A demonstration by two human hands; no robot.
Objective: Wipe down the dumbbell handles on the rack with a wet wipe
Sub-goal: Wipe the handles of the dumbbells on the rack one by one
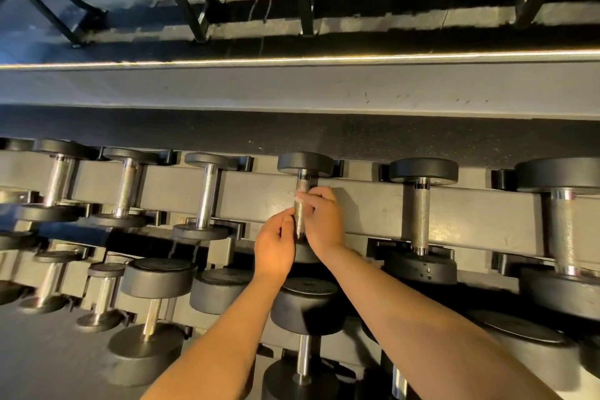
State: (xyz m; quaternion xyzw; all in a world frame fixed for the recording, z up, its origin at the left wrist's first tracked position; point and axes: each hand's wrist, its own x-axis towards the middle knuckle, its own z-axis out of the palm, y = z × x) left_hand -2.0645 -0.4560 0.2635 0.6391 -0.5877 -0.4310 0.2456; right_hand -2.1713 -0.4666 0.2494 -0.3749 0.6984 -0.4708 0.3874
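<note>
My right hand (324,221) pinches a scrap of wet wipe (299,196) round the dumbbell handle (302,184), and my left hand (274,245) grips the handle's near end. I'd steady it there and twist the wipe along the full knurled length. The handle lies between my hands, on the rack's (259,191) top tier, mid-row.

Both forearms extended forward; left grip (274,247), right grip (324,221) curled round handle (303,184)
</note>
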